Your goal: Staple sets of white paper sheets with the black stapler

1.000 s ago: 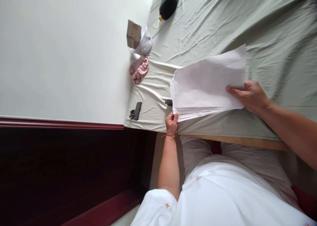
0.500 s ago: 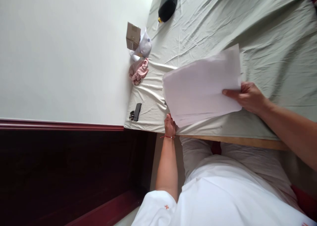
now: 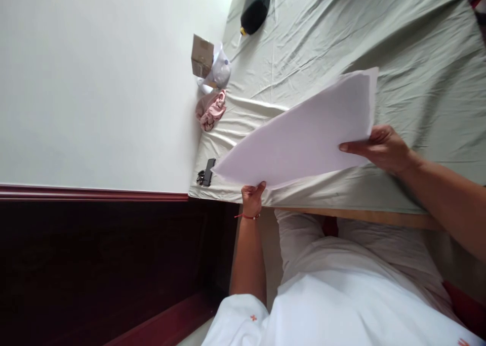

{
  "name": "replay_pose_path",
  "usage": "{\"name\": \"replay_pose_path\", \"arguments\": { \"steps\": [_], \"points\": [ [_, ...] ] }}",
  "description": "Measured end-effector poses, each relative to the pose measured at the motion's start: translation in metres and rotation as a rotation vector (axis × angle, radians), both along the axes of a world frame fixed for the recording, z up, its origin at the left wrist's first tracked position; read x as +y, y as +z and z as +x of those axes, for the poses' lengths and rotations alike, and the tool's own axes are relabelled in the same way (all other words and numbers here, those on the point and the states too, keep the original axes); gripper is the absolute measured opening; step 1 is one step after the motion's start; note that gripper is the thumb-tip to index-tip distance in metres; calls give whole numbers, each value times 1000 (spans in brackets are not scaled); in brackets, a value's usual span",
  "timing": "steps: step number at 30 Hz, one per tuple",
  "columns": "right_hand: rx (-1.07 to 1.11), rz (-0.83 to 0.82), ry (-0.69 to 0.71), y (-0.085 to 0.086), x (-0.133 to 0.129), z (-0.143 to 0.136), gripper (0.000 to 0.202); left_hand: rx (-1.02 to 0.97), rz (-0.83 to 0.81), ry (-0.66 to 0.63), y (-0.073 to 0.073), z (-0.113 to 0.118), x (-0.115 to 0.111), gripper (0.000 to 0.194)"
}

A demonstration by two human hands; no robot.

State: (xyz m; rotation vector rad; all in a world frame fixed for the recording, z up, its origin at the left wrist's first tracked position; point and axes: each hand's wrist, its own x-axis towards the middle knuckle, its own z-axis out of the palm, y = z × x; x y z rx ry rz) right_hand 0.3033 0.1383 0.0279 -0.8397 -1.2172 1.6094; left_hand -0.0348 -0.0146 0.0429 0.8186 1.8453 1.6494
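Observation:
A stack of white paper sheets (image 3: 299, 138) is held up, tilted, over the cloth-covered table (image 3: 410, 184). My right hand (image 3: 383, 147) grips its right edge, thumb on top and fingers underneath. At the near left edge my left hand (image 3: 252, 197) pinches the sheets, its thumb on the upper face and the other fingers partly hidden below. The left corner of the paper tapers out close to a small black object (image 3: 208, 172), which lies on the cloth.
Along the wall side lie a crumpled pink cloth (image 3: 212, 110), a white plastic bag (image 3: 221, 68) and a cardboard box (image 3: 202, 55). Farther back is a black container (image 3: 255, 9) with a yellow tip. The table's wooden edge (image 3: 357, 215) runs before my lap.
My left hand has moved slightly left and now has its thumb over the paper's edge. The paper's left end has swung down and left, stretching out flatter. My right hand keeps its grip.

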Motion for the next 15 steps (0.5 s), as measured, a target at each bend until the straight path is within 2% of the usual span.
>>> {"name": "replay_pose_path", "arguments": {
  "steps": [3,5,7,13,15],
  "points": [
    [-141,55,109,-2,2,1,39,-20,20,-72,1,-1,-4,54],
    [-227,89,197,-5,2,0,43,-8,-51,-158,-3,1,-5,43],
    [-254,111,251,-6,2,-2,47,15,-121,-222,-8,4,-5,40],
    [-242,173,220,-3,1,0,46,101,-41,-209,-8,6,-5,62],
    [-259,225,227,-2,1,1,46,149,-68,-233,-7,1,-4,66]
  ]
}}
